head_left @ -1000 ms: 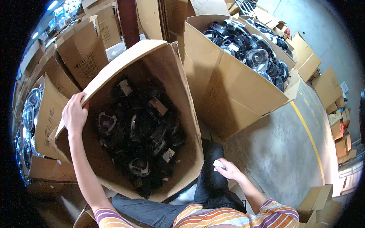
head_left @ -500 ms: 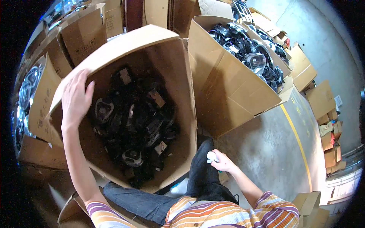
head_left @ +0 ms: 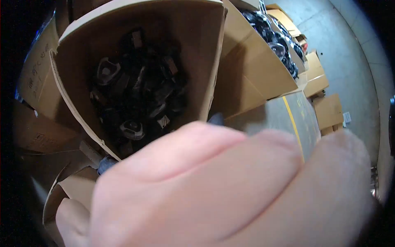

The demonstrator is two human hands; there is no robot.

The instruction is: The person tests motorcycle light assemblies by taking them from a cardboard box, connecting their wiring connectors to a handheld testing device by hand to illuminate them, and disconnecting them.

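A hand (head_left: 230,185) fills the lower half of the view, very close and blurred. Its fingers lie pressed together, and the frame does not show whether it is my left or my right hand, or whether it holds anything. No other hand can be made out for certain. Beyond it stands a deep open cardboard box (head_left: 68,88) with dark plastic parts (head_left: 135,88) piled at the bottom. Some parts have rounded frames, and small pale labels lie among them. No hand rests on the visible rim. The near right corner of the box is hidden behind the hand.
To the right is another tall carton (head_left: 255,68) full of glossy black parts with clear covers (head_left: 277,47). More cartons (head_left: 329,111) stand farther right, past a yellow floor line (head_left: 293,119). A carton (head_left: 43,78) stands at the left, with an open flap (head_left: 78,185) lower down.
My left hand has left the box rim. A hand has come up close and covers my legs and the white crumpled item my right hand held. The box appears higher in view.
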